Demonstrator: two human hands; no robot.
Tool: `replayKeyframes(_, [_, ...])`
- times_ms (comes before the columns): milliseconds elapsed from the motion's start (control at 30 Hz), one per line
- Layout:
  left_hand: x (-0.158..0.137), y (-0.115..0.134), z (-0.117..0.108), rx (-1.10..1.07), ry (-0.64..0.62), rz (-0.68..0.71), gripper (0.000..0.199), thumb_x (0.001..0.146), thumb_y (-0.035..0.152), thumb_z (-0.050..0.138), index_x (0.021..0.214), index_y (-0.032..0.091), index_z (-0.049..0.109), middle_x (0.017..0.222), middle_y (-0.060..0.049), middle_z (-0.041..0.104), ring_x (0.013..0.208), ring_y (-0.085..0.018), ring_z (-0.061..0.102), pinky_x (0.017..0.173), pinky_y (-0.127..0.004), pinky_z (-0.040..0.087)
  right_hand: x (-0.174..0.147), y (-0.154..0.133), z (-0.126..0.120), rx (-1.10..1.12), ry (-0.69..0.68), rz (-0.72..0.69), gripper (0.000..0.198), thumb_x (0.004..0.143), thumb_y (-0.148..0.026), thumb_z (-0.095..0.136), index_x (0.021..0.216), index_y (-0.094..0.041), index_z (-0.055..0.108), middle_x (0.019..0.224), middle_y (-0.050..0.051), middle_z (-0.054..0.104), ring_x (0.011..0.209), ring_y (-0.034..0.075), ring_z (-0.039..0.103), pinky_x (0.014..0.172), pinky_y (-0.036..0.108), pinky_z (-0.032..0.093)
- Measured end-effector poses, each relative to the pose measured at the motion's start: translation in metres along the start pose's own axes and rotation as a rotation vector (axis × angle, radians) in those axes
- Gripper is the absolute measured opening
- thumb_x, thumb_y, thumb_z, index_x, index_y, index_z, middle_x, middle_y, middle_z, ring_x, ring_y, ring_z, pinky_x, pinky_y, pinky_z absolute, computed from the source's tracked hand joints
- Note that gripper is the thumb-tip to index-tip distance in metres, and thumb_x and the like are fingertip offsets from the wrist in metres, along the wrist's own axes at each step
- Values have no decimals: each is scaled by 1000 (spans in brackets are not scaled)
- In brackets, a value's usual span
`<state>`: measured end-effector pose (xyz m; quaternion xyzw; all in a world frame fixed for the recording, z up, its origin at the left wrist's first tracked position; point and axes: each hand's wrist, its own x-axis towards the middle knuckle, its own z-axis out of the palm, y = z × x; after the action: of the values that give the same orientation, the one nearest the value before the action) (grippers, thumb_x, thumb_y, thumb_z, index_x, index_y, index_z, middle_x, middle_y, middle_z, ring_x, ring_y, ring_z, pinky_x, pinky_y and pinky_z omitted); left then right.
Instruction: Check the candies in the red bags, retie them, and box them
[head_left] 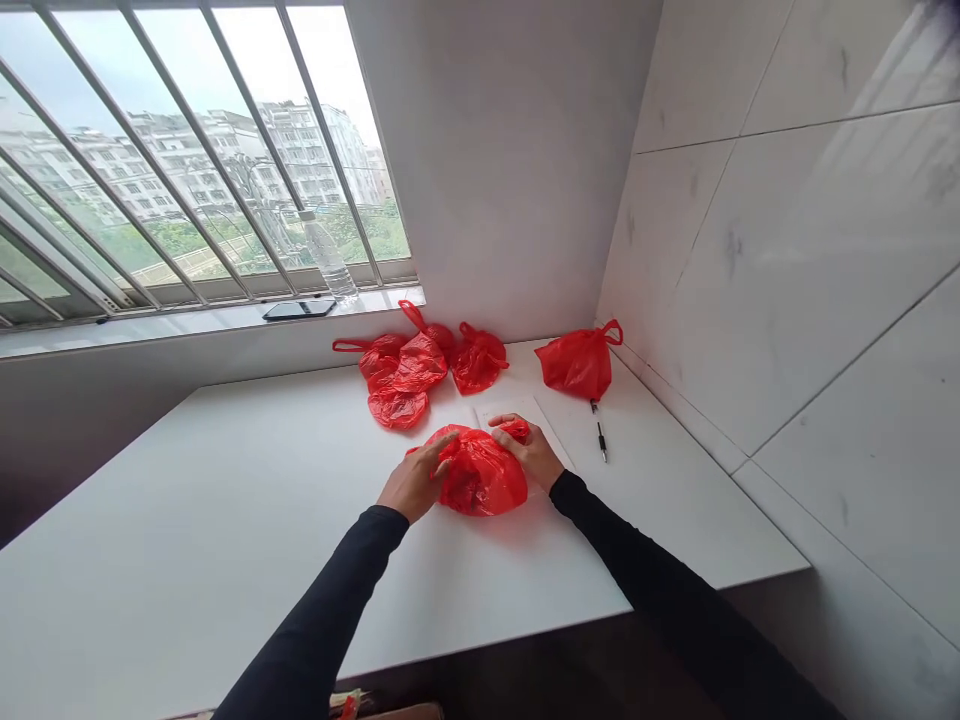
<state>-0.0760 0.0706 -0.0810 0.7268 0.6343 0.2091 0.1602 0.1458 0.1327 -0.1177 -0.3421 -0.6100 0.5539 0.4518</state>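
Note:
A red plastic bag (487, 485) lies on the white table in front of me, its mouth gaping and its sides crumpled. At its left edge is my left hand (415, 483), fingers stretched out and apart, touching the plastic or just beside it. My right hand (536, 455) is on the far right side of the bag, with a bunched part of the red plastic between thumb and fingers. What lies inside the bag is too dark to make out. Under and behind it a sheet of paper (551, 428) partly shows.
Several tied red bags (409, 365) sit together at the back, with another red bag (577, 365) near the tiled wall. A pen (602, 443) lies at right. On the windowsill are a phone (300, 310) and a clear bottle (328, 258). The table's front edge (510, 640) is near me.

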Motion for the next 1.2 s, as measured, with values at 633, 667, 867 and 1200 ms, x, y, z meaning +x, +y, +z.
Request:
replayKeyframes(633, [-2, 33, -5, -59, 247, -73, 14, 90, 35, 57, 83, 24, 58, 72, 3, 57, 63, -15, 49, 62, -28, 38, -18, -11, -2, -429, 131, -332, 16, 83, -38, 77, 97, -31, 73, 112, 6, 61, 114, 28, 52, 103, 46, 44])
replayKeyframes(667, [-1, 32, -6, -72, 258, -82, 15, 90, 36, 57, 82, 24, 58, 71, 3, 57, 62, -14, 48, 62, -28, 39, -16, -10, -4, -435, 145, -328, 11, 86, -37, 74, 94, -30, 73, 110, 6, 61, 113, 27, 53, 103, 46, 44])
replayKeyframes(867, [6, 16, -20, -123, 435, -257, 20, 89, 39, 55, 78, 22, 56, 65, 2, 54, 58, -16, 49, 57, -29, 41, -3, -3, -29, -364, 324, -245, 15, 98, -37, 52, 102, -24, 58, 105, 8, 62, 106, 24, 57, 99, 45, 46])
replayKeyframes(1200, [4, 29, -10, -74, 352, -5, 19, 88, 34, 58, 95, 22, 71, 93, -6, 67, 91, -25, 62, 85, -40, 49, -12, -13, -23, -287, 181, -179, 22, 93, -45, 62, 101, -25, 66, 101, 4, 68, 100, 23, 62, 96, 39, 48])
